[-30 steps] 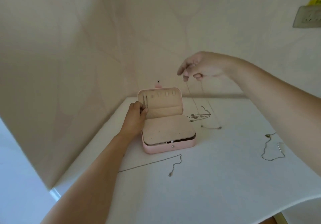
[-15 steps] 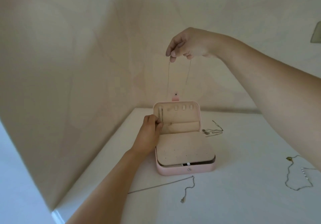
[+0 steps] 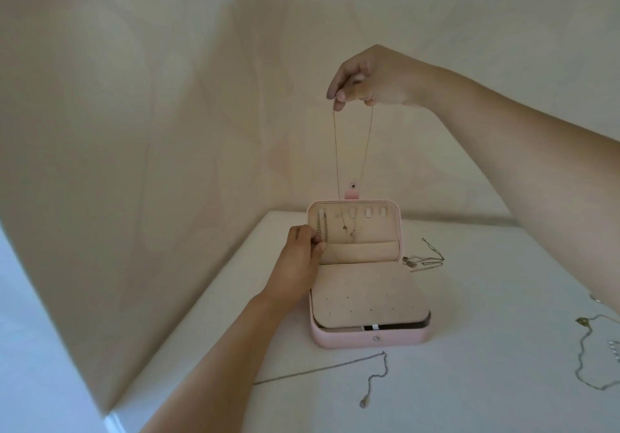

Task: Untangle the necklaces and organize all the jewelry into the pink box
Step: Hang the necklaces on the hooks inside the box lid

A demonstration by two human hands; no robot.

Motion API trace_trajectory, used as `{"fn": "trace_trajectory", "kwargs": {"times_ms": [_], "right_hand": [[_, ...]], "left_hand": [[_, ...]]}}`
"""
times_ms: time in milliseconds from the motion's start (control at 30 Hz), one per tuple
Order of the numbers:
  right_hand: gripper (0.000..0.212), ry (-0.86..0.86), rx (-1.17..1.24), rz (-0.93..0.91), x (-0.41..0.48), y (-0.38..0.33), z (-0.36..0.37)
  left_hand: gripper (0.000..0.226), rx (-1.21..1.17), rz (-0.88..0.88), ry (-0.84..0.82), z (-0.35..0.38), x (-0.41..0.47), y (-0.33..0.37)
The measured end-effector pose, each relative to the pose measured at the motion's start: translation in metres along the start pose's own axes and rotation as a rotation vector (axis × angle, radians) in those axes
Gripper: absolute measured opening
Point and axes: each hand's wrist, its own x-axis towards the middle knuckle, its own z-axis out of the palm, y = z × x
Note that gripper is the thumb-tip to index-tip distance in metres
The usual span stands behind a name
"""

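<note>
The pink box (image 3: 369, 337) stands open on the white table (image 3: 469, 382), its lid upright with several small hooks. My right hand (image 3: 372, 78) is raised above the box and pinches a thin gold necklace (image 3: 335, 150), which hangs down in a loop in front of the lid. My left hand (image 3: 300, 258) grips the lid's left edge, beside a silver chain (image 3: 321, 227) hanging on the leftmost hook. A tangled bunch of chains (image 3: 424, 261) lies right of the box. A silver chain (image 3: 369, 379) lies in front of it.
Another gold chain (image 3: 587, 358) and a small beaded piece (image 3: 614, 353) lie at the right edge of the table. Cream walls meet in a corner close behind the box. The table's left edge runs diagonally from the corner toward me.
My right hand has lifted the gold necklace off the table and carried it left, over the open lid. My left hand has stayed on the lid. The camera has tilted and moved closer.
</note>
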Motion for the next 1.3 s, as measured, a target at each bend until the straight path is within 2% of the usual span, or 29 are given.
{"fn": "trace_trajectory", "kwargs": {"times_ms": [400, 767, 933, 1067, 1200, 1300], "right_hand": [[0.009, 0.014, 0.035, 0.005, -0.002, 0.018, 0.002], [0.006, 0.138, 0.075, 0.006, -0.029, 0.044, 0.057], [0.019, 0.171, 0.092, -0.018, -0.047, 0.058, 0.092], [0.007, 0.166, -0.023, -0.110, -0.059, 0.068, 0.115], [0.009, 0.105, -0.183, -0.188, -0.065, 0.076, 0.131], [0.012, 0.132, -0.278, -0.208, -0.067, 0.082, 0.136]], "left_hand": [[0.006, 0.006, 0.002, -0.009, 0.003, 0.000, 0.000], [0.005, 0.006, 0.002, -0.007, 0.003, 0.000, 0.001], [0.006, 0.006, 0.011, -0.001, 0.003, 0.001, 0.001], [0.006, 0.021, 0.028, 0.005, 0.004, 0.001, 0.000], [0.008, 0.029, 0.047, 0.008, 0.004, 0.001, 0.000], [0.007, 0.031, 0.057, 0.010, 0.005, 0.001, 0.000]]}}
